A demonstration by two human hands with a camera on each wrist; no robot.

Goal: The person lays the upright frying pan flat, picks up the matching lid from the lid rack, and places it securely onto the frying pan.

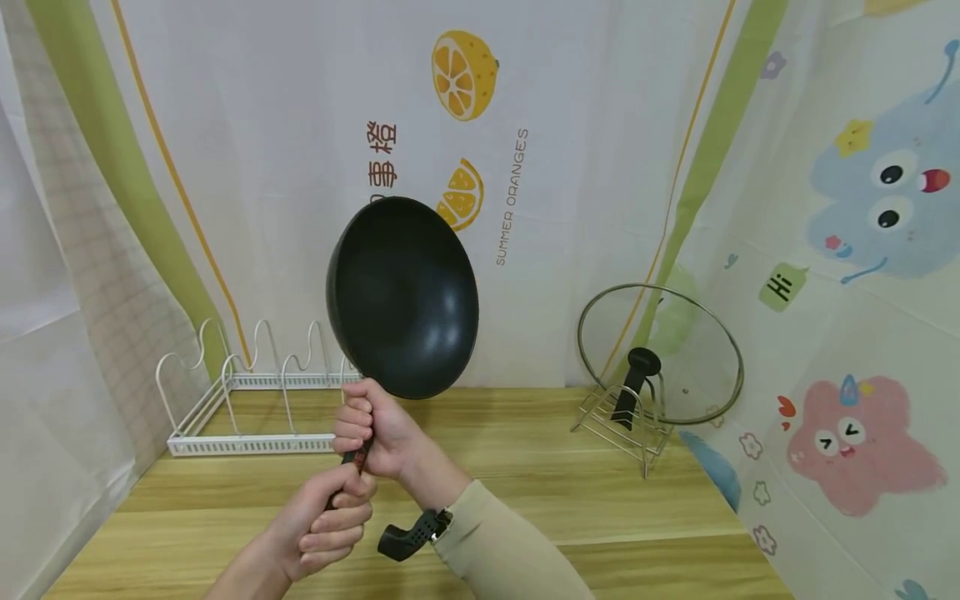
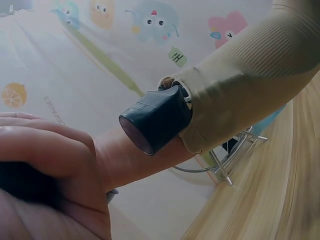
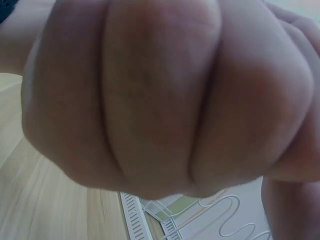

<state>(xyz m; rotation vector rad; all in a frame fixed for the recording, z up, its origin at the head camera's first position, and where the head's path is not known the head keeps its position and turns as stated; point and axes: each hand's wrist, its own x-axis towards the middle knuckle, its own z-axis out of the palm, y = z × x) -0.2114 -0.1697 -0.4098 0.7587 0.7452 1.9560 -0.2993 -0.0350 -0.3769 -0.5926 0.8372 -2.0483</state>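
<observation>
A black wok (image 1: 408,300) is held up above the table, its hollow side toward the head camera. My right hand (image 1: 382,433) grips the handle (image 1: 358,457) close to the pan. Lower on the same handle, my left hand (image 1: 326,521) has its fingers curled round it. Most of the handle is covered by both hands. In the left wrist view, curled fingers (image 2: 55,150) wrap a dark piece of it, with my right forearm behind. Curled fingers (image 3: 155,100) fill the right wrist view and hide what they grip.
A white wire rack (image 1: 247,446) stands on the wooden table (image 1: 510,483) at the left, partly behind the wok and hands. At the right, a glass lid (image 1: 693,358) with a black knob leans upright in a small metal stand (image 1: 645,454). Printed curtains enclose the back and sides.
</observation>
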